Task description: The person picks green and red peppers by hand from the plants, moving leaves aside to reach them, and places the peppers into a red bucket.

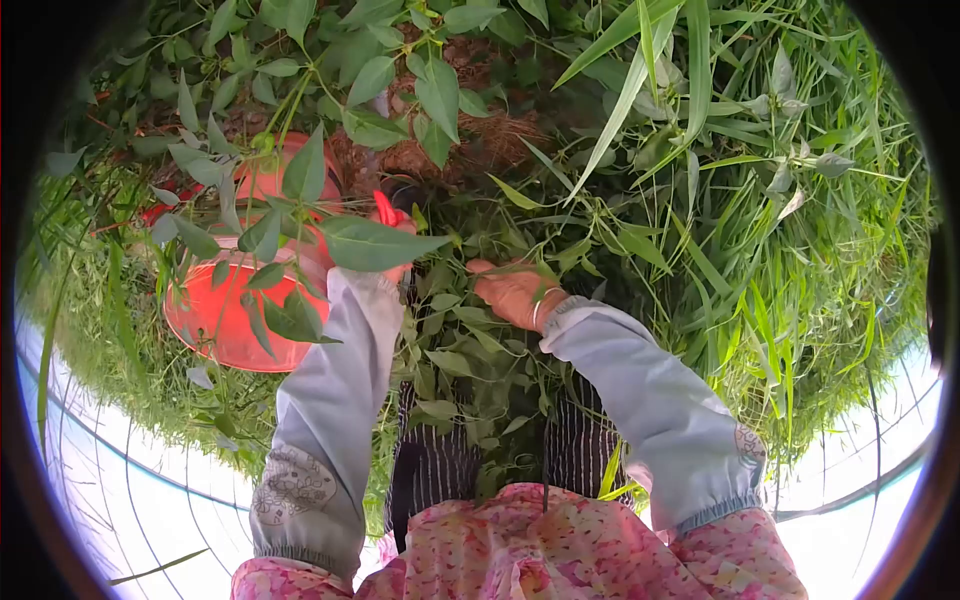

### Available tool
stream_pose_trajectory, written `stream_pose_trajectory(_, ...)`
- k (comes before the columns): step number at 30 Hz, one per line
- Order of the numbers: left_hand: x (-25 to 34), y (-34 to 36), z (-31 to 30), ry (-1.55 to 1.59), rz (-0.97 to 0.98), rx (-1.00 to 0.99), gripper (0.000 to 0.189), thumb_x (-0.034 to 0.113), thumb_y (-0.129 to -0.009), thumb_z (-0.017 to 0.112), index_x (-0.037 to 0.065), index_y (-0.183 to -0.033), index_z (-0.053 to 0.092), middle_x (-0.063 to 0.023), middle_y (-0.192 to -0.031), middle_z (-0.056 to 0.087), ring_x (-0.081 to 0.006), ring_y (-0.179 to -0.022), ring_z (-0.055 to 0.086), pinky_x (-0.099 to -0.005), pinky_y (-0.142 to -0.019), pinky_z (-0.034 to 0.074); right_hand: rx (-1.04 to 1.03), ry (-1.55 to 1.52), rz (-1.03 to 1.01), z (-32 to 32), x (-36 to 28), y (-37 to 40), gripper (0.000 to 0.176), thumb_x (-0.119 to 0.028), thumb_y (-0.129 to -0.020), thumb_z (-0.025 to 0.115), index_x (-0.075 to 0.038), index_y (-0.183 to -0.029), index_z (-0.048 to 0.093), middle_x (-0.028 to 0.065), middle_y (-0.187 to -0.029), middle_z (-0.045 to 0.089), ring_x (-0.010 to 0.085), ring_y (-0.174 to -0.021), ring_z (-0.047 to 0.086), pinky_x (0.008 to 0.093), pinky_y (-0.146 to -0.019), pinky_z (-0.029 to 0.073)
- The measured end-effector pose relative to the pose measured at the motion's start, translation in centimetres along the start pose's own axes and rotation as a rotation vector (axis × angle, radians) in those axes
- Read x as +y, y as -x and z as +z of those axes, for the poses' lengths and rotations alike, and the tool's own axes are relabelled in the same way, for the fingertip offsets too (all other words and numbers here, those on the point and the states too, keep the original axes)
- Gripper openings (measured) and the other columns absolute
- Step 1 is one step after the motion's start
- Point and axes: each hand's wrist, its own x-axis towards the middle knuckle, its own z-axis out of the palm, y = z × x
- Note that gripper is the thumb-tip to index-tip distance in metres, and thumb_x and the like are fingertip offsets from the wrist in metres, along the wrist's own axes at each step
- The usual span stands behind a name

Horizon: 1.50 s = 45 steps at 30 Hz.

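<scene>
My left hand (395,235) is at the centre-left, above a grey sleeve, partly covered by a large leaf. Bright red peppers (387,208) show at its fingers, which are bent round them. My right hand (515,292) reaches into the leafy pepper plant (450,330) from the right, its fingers curled among the stems; its fingertips are hidden by foliage. A red bucket (235,325) stands left of my left hand, behind some leaves.
Another reddish container (290,170) is behind the bucket, partly hidden by leaves. Tall grass (800,290) grows on the right, with long blades hanging in from above. Brown soil and dry straw (470,135) show at the top centre.
</scene>
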Motion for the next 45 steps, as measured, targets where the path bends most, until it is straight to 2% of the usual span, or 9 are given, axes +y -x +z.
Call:
stream_pose_trajectory(5,-7.3,-10.4,2.4,-0.996,0.213,0.21,0.026,0.019,-0.073,0.068,0.006,-0.094,0.058,-0.0127,-0.081,0.062,-0.0194,-0.056,0.059,-0.0358,-0.051,0.049,0.042,0.11,-0.01,-1.6,-0.7,0.9,0.03,-0.01,-0.084,0.043,-0.007,-0.113,0.049,0.0081,-0.095,0.057,0.024,-0.086,0.056,0.0317,-0.081,0.044)
stream_pose_trajectory(6,-6.7,-11.2,2.3,-0.605,-0.198,-0.014,0.024,0.021,-0.072,0.072,0.006,-0.083,0.058,-0.0062,-0.063,0.056,-0.0223,-0.046,0.052,-0.0396,-0.043,0.039,0.076,0.183,0.002,-1.2,-0.7,0.6,0.025,-0.01,-0.08,0.047,-0.007,-0.104,0.05,0.0082,-0.098,0.057,0.0255,-0.084,0.058,0.0336,-0.077,0.046)
stream_pose_trajectory(8,-5.7,-9.9,2.2,-0.581,-0.251,-0.063,0.024,0.019,-0.07,0.073,0.006,-0.084,0.058,-0.0057,-0.065,0.057,-0.0206,-0.046,0.051,-0.0373,-0.042,0.04,0.134,0.056,-0.026,-1.0,-0.8,0.8,0.02,-0.009,-0.076,0.05,-0.007,-0.096,0.053,0.0077,-0.108,0.055,0.0276,-0.084,0.06,0.0366,-0.076,0.047)
stream_pose_trajectory(15,-1.0,-0.3,-0.2,0.416,-0.014,-0.141,0.013,0.004,-0.071,0.067,0.004,-0.082,0.06,-0.0093,-0.075,0.062,-0.0166,-0.059,0.058,-0.0317,-0.05,0.046,0.151,0.121,-0.067,-3.8,-2.3,1.4,0.018,-0.007,-0.074,0.053,-0.005,-0.092,0.058,0.0086,-0.123,0.051,0.0291,-0.088,0.06,0.039,-0.078,0.048)
stream_pose_trajectory(21,2.8,11.9,-3.4,0.434,-0.072,-0.414,0.015,0.001,-0.076,0.061,0.004,-0.089,0.054,-0.0049,-0.069,0.056,-0.0131,-0.05,0.053,-0.0249,-0.046,0.044,0.136,0.053,-0.122,-3.8,-1.7,0.8,0.024,-0.004,-0.073,0.052,-0.005,-0.096,0.059,0.0078,-0.134,0.044,0.0302,-0.09,0.06,0.0393,-0.077,0.049)
stream_pose_trajectory(35,0.1,12.7,-17.6,-1.127,0.579,0.433,0.053,0.012,-0.073,0.069,0.001,-0.121,0.049,-0.0202,-0.122,0.049,-0.0332,-0.107,0.053,-0.0402,-0.086,0.045,0.19,0.092,0.026,-7.6,-6.1,0.2,0.021,-0.007,-0.074,0.055,-0.014,-0.094,0.055,0.0108,-0.133,0.036,0.0329,-0.087,0.058,0.0419,-0.076,0.049)
stream_pose_trajectory(39,3.1,14.2,-8.1,-0.547,0.476,0.034,0.046,0.013,-0.077,0.066,0.002,-0.119,0.05,-0.0184,-0.117,0.053,-0.0349,-0.106,0.053,-0.0405,-0.088,0.044,0.293,0.02,0.106,-9.5,-7.6,1.1,0.02,-0.011,-0.083,0.046,-0.011,-0.102,0.05,0.0132,-0.146,0.026,0.0308,-0.096,0.059,0.0378,-0.08,0.049)
stream_pose_trajectory(40,4.4,13.9,-5.0,-0.752,0.737,0.053,0.047,0.018,-0.078,0.066,0.001,-0.12,0.05,-0.02,-0.117,0.053,-0.0344,-0.102,0.056,-0.0405,-0.086,0.044,0.325,-0.019,0.071,-10.4,-7.7,1.1,0.027,-0.01,-0.08,0.052,-0.011,-0.107,0.05,0.0144,-0.139,0.036,0.03,-0.089,0.061,0.0389,-0.076,0.05)
stream_pose_trajectory(45,2.4,14.0,1.6,-0.609,0.401,-0.388,0.076,0.035,-0.077,0.066,-0.005,-0.132,0.031,-0.0259,-0.117,0.053,-0.0386,-0.106,0.054,-0.0388,-0.091,0.044,0.897,-0.601,0.168,-13.1,-8.3,-0.2,0.029,-0.009,-0.077,0.065,-0.008,-0.105,0.056,0.0126,-0.088,0.06,0.0274,-0.076,0.062,0.033,-0.067,0.049)
